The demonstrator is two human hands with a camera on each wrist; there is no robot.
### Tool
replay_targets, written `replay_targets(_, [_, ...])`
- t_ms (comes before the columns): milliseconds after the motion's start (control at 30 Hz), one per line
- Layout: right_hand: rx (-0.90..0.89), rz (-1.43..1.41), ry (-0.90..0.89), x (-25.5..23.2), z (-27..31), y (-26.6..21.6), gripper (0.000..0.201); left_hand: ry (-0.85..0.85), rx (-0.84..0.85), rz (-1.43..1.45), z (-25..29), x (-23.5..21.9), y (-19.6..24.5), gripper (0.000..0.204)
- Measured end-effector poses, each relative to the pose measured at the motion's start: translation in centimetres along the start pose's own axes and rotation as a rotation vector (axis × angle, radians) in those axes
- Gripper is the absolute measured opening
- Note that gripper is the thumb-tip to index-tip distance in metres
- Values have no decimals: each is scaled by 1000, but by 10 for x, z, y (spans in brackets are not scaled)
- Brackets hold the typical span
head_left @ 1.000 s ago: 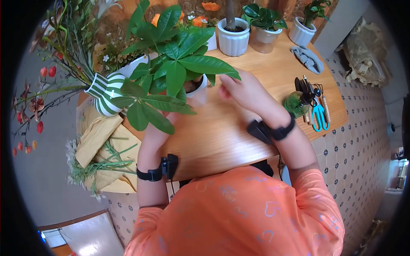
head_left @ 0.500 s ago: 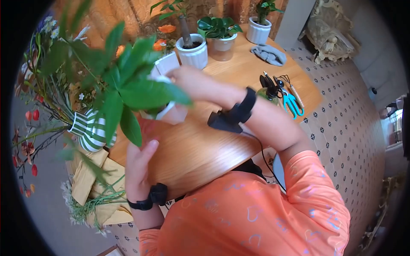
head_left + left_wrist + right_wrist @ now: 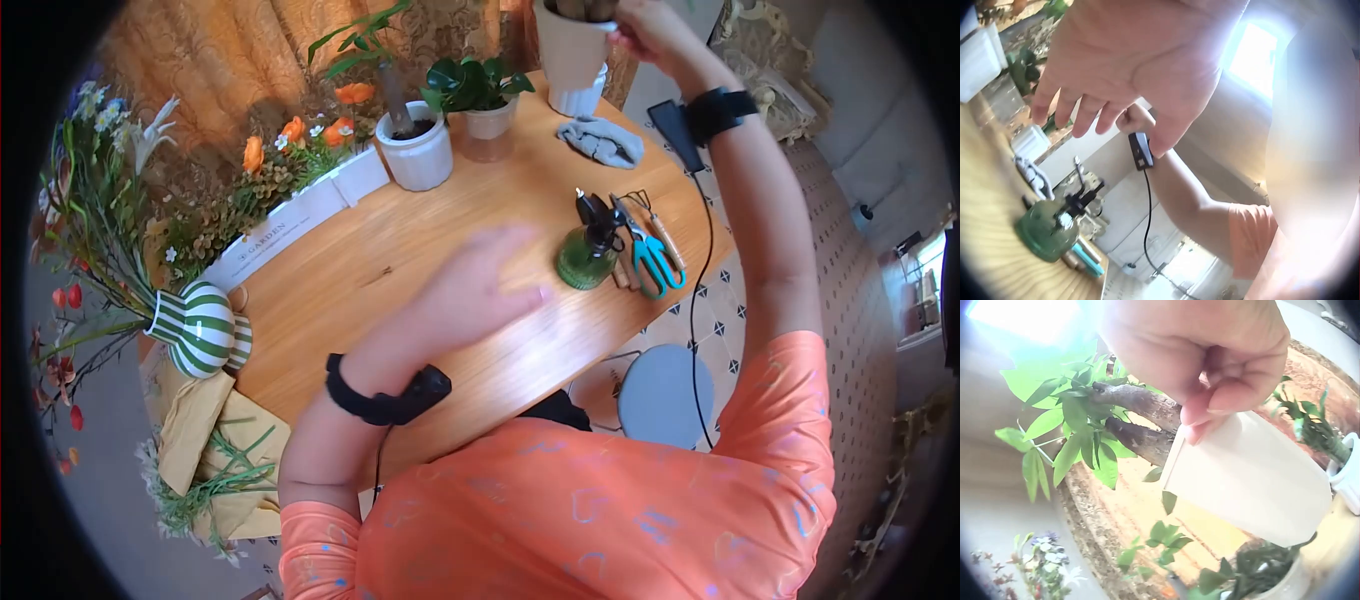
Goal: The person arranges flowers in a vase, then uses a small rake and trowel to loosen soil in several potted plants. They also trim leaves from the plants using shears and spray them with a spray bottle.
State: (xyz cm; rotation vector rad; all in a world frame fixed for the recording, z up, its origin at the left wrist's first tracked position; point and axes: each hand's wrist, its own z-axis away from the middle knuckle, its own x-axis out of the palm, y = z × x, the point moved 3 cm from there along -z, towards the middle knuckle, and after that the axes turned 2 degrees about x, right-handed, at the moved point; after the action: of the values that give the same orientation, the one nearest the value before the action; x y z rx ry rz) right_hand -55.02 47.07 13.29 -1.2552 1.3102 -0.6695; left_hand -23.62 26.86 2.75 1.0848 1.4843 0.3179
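My right hand (image 3: 660,38) pinches the rim of a tall off-white pot (image 3: 575,50), raised above the table's far right end. In the right wrist view the fingers of my right hand (image 3: 1210,375) curl over the rim of the pot (image 3: 1247,481), and thick brown stems (image 3: 1141,406) with green leaves (image 3: 1075,419) rise from it. My left hand (image 3: 470,290), blurred, is held over the middle of the table with its fingers spread and holds nothing. In the left wrist view the palm of my left hand (image 3: 1138,62) shows, fingers extended.
On the wooden table (image 3: 340,330) stand a green spray bottle (image 3: 587,258), teal scissors (image 3: 655,265), a grey cloth (image 3: 602,141), a ribbed white pot (image 3: 415,160), a leafy plant (image 3: 480,85), a flower box (image 3: 290,225) and a striped vase (image 3: 205,330). A grey stool (image 3: 665,395) is beside it.
The potted plant has gone from the table's left part up to the far right in my right hand. My left hand has moved right, across the table. The head view has shifted.
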Motion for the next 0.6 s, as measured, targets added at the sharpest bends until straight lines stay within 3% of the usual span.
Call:
replay_targets(33, [-192, 230, -73, 4, -10, 14, 18, -56, -1, -14, -4, 14, -8, 62])
replay_targets(67, [136, -22, -19, 13, 3, 16, 16, -108, -3, -28, -8, 26, -16, 62])
replay_targets(133, [70, 58, -96, 22, -9, 44, 15, -115, -38, -13, -13, 42, -35, 62])
replay_targets(200, [204, -69, 76, 38, -29, 79, 14, -124, -83, 2, -19, 49, -48, 62])
replay_targets(300, [254, -91, 24, 55, -50, 117, 12, -97, -141, 33, -26, 52, -60, 63])
replay_targets(467, [282, -60, 3, 83, -68, 146, 12, -107, -249, 116, -31, 53, -73, 64])
replay_targets(600, [306, -98, -7, 101, -77, 163, 14, -127, -230, 176, -35, 63, -78, 68])
